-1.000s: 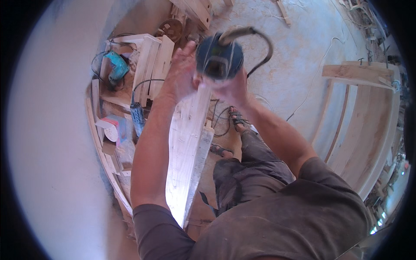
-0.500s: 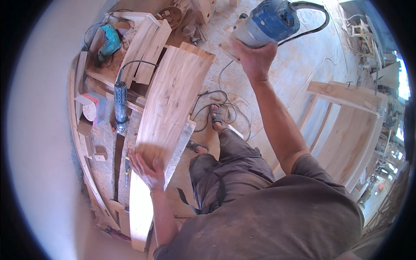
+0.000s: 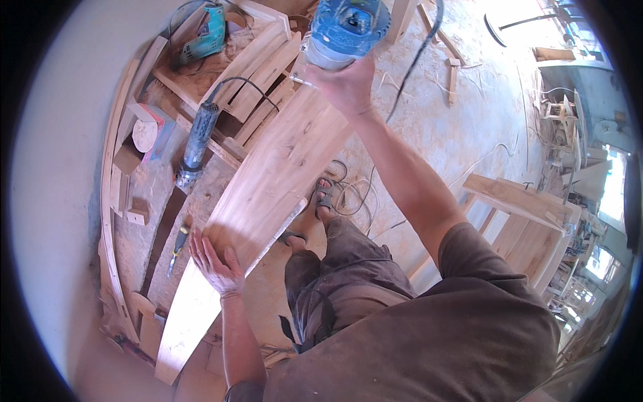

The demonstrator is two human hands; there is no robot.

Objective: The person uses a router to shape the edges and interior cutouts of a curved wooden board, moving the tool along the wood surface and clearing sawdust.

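A long, slightly curved wooden board (image 3: pixel 281 157) lies lengthwise along the edge of the workbench (image 3: pixel 151 194). My left hand (image 3: pixel 218 262) rests flat on its nearer half, fingers stretched out and thumb apart. At the board's far end my right hand (image 3: pixel 349 87) grips a dusty blue router (image 3: pixel 347 30) low on its body. The router stands upright over that end; its base is partly hidden by my hand, so I cannot tell whether it touches the wood. Left of the board lies a screwdriver-like tool (image 3: pixel 178 246) with a yellow and black handle.
A grey-blue corded grinder (image 3: pixel 199 137) and a teal power tool (image 3: pixel 206 39) lie on the bench, beside a small box (image 3: pixel 149 130). Curved wooden pieces (image 3: pixel 264 57) lie beyond. Cables (image 3: pixel 358 204) loop on the floor near my feet. A wooden frame (image 3: pixel 526 208) stands at right.
The router in my right hand has moved left, from over the floor to the board's far end. My view has shifted, and my left hand stays flat on the board.
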